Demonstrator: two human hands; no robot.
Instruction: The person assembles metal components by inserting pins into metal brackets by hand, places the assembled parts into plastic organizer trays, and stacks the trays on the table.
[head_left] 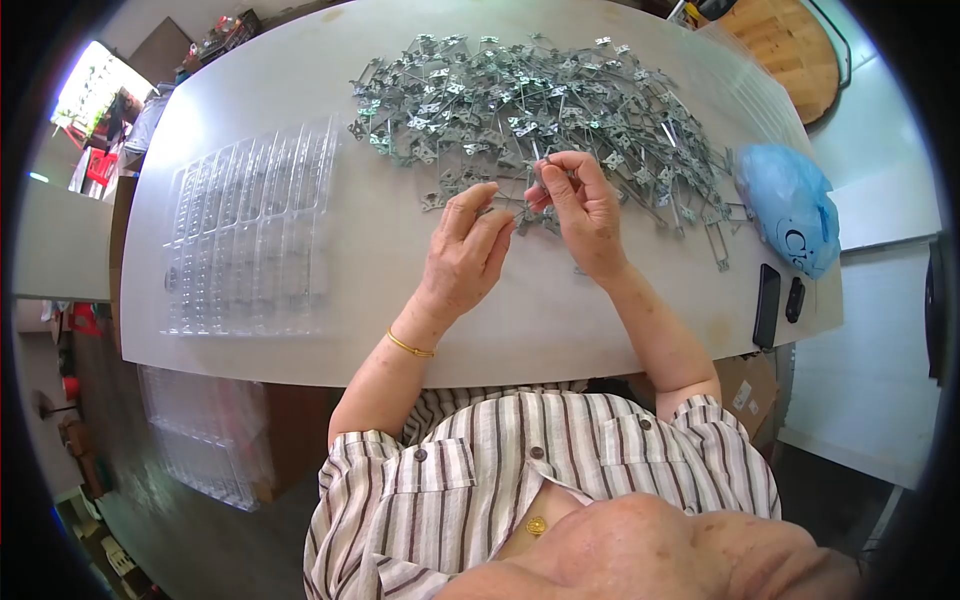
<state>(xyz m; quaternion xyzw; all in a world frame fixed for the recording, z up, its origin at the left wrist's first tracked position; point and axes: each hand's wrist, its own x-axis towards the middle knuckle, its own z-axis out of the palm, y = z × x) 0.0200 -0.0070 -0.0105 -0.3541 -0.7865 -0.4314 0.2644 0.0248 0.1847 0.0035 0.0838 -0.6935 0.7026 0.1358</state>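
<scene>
Above the near edge of a large heap of small silver metal clips with thin wire rods [520, 95], my two hands are held close together. My right hand [588, 215] pinches one small metal clip [541, 172] between thumb and fingertips. My left hand [462, 245] is closed just to the left of it, its fingertips pressed together. A bit of grey metal shows by those fingertips, but what it belongs to is hidden. Loose clips from the heap lie behind and beneath both hands.
Clear plastic compartment trays [250, 235] lie on the white table [400, 350] at left. To the right are a tied blue plastic bag [790, 208], a black phone [767, 305] and a small black object [795, 299]. More clear trays [205, 440] sit below the table's left side.
</scene>
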